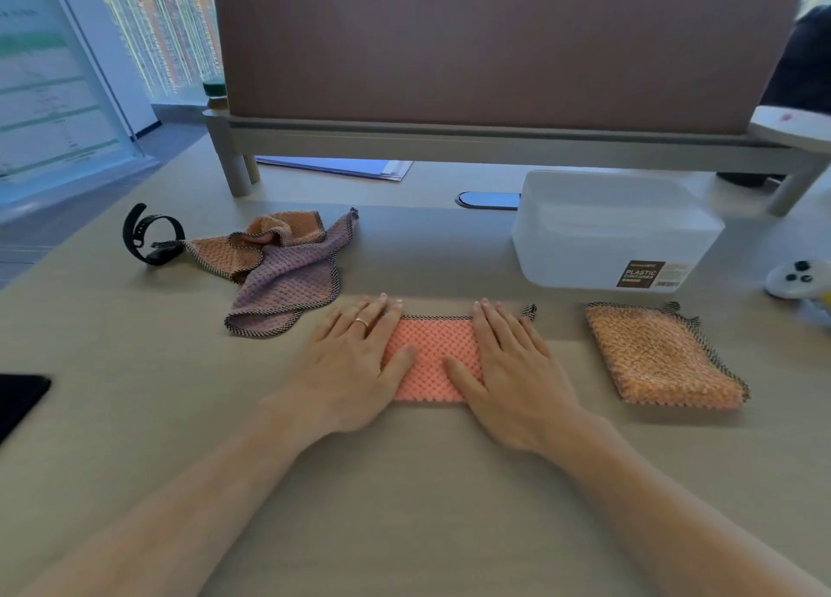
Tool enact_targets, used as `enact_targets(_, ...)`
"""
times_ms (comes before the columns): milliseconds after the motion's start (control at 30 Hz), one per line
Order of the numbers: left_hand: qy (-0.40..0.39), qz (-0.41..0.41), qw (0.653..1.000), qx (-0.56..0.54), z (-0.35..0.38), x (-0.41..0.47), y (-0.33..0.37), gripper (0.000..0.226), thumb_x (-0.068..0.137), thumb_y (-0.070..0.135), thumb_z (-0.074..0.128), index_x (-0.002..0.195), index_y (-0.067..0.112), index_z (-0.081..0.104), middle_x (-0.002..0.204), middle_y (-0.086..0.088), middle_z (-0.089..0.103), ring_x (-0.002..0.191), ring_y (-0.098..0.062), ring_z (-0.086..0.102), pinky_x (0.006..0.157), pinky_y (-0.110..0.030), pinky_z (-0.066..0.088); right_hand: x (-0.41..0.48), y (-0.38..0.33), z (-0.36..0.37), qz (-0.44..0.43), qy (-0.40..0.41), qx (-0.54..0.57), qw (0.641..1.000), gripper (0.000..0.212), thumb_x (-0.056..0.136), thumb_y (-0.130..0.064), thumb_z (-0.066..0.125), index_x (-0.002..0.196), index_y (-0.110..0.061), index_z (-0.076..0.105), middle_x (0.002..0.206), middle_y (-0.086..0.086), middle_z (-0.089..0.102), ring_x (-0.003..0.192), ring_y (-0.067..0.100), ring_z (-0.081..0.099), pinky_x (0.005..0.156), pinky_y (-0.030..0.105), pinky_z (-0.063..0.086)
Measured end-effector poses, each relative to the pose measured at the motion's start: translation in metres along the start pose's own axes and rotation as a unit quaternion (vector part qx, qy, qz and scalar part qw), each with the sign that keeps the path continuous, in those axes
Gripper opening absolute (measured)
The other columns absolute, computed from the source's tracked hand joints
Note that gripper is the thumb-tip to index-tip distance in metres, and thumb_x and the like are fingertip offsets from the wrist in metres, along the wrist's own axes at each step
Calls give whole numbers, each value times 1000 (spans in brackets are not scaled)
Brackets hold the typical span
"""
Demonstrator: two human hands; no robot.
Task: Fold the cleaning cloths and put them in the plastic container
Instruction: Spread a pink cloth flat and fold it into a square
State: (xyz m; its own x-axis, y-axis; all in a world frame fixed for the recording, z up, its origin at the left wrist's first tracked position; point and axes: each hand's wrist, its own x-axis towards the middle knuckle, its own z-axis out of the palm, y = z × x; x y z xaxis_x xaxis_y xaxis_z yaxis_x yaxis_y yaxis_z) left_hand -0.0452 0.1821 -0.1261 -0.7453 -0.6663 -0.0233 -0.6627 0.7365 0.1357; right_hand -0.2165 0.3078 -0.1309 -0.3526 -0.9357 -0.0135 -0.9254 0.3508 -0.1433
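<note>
A pink cloth, folded into a long strip, lies on the desk in front of me. My left hand presses flat on its left end and my right hand presses flat on its right end, fingers straight. To the right lies an orange cloth folded into a square. At the back left a purple cloth lies crumpled with a second orange cloth bunched behind it. The translucent plastic container stands at the back right, with nothing visible inside.
A black watch lies left of the crumpled cloths. A brown desk divider on a shelf closes off the back. A white controller sits at the right edge, a dark object at the left edge, papers under the shelf.
</note>
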Motion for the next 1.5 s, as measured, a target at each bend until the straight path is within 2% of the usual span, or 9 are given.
enact_targets(233, 37, -55, 998, -17, -16, -4, -31, 57, 104, 50, 32, 154, 22, 33, 161, -1, 34, 149, -21, 30, 124, -42, 21, -2, 0, -10, 35, -30, -23, 999, 88, 96, -67, 7, 159, -9, -13, 169, 7, -15, 155, 18, -17, 126, 41, -9)
enact_targets(333, 56, -72, 994, -54, -34, 10, -42, 36, 92, 51, 60, 112, 22, 57, 117, 0, 59, 113, -21, 55, 97, -39, 47, 1, -21, -18, -12, 17, -22, 1000, 87, 94, -66, 6, 159, -11, -13, 168, 5, -18, 154, 19, -21, 125, 44, -10)
enact_targets(500, -70, -99, 982, -146, -62, 26, -44, 32, 85, 43, 74, 86, 14, 60, 87, 3, 61, 81, -15, 57, 67, -33, 41, 7, -49, -2, -60, -24, 6, 998, 81, 98, -64, 12, 160, -18, -10, 169, -1, -14, 154, 16, -18, 126, 46, -7)
enact_targets(833, -27, -88, 889, -449, -108, 44, 9, 27, 92, 29, 73, 116, 20, 66, 104, -2, 66, 82, -13, 66, 57, -23, 55, 9, -39, -9, -55, -21, 158, 986, 66, 106, -47, 18, 161, -18, -3, 169, -6, -10, 153, 5, -16, 125, 34, -9)
enact_targets(967, -75, -65, 892, -442, -105, 70, 58, 20, 96, 20, 66, 115, 13, 69, 77, -3, 63, 50, -8, 59, 43, -17, 47, 2, -16, -38, 66, 53, 499, 863, 52, 108, -26, 31, 159, -19, 24, 167, -7, 19, 153, 6, 14, 126, 31, 11)
enact_targets(1067, -125, -80, 895, -420, -84, 79, 81, 21, 96, 17, 64, 114, 7, 63, 66, -6, 62, 39, -10, 59, 39, -18, 45, -5, 2, -49, 165, 71, 763, 621, 44, 105, -25, 40, 146, -10, 47, 150, 9, 49, 132, 19, 51, 114, 36, 40)
enact_targets(1133, -140, -88, 892, -421, -72, 80, 90, 14, 96, 14, 63, 108, 6, 59, 57, -8, 63, 35, -12, 59, 36, -19, 45, -11, 9, -53, 193, 31, 817, 542, 35, 102, -30, 50, 126, -6, 58, 127, 12, 63, 108, 20, 65, 95, 35, 53)
enact_targets(1367, -127, -97, 890, -427, -53, 76, 100, 18, 93, 26, 70, 96, 11, 60, 66, -9, 69, 41, -12, 63, 43, -22, 52, -14, 28, -50, 151, 16, 531, 834, 96, 62, -59, 82, 143, -17, 51, 103, -8, 78, 93, 8, 75, 87, 38, 60)
enact_targets(1500, -124, -101, 884, -440, -52, 70, 99, 41, 91, 50, 66, 114, 18, 56, 73, -8, 75, 50, -18, 66, 47, -25, 51, -15, 40, -49, 120, 20, 438, 891, 87, 73, -37, 85, 146, -17, 45, 105, -5, 73, 77, 13, 77, 74, 37, 63)
